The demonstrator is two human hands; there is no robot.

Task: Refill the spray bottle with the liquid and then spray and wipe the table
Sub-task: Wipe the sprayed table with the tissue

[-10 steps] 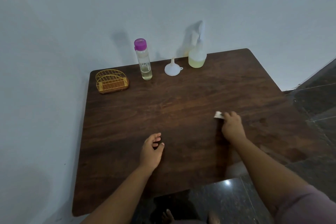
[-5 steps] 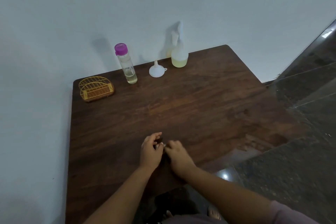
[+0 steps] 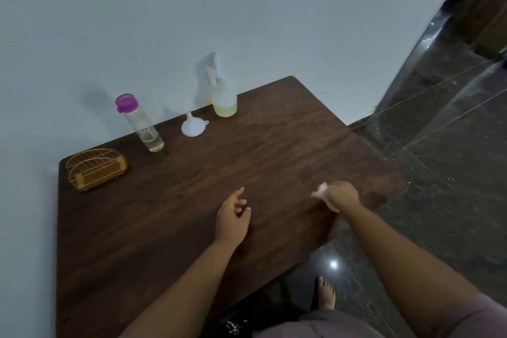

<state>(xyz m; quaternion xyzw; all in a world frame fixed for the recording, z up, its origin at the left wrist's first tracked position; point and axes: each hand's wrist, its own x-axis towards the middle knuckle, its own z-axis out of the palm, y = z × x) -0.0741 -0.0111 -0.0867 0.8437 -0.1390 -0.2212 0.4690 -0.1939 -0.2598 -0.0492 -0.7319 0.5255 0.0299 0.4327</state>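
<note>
Now my right hand (image 3: 341, 196) grips a white cloth (image 3: 320, 191) on the tabletop (image 3: 192, 200), left hand (image 3: 233, 217) loosely curled, holding nothing, spray bottle (image 3: 223, 99) at 12 o'clock.

A dark brown wood grain is shown by the table (image 3: 192, 200). At upper left, a magenta cap is carried by the clear bottle (image 3: 142, 125), pale yellow liquid at its base. A white funnel (image 3: 193, 127) and a translucent spray bottle (image 3: 223, 100) with yellowish liquid are seen centrally. A golden wire holder (image 3: 94, 169) is seen at left, a whitish cloth (image 3: 321, 192) at right.
</note>
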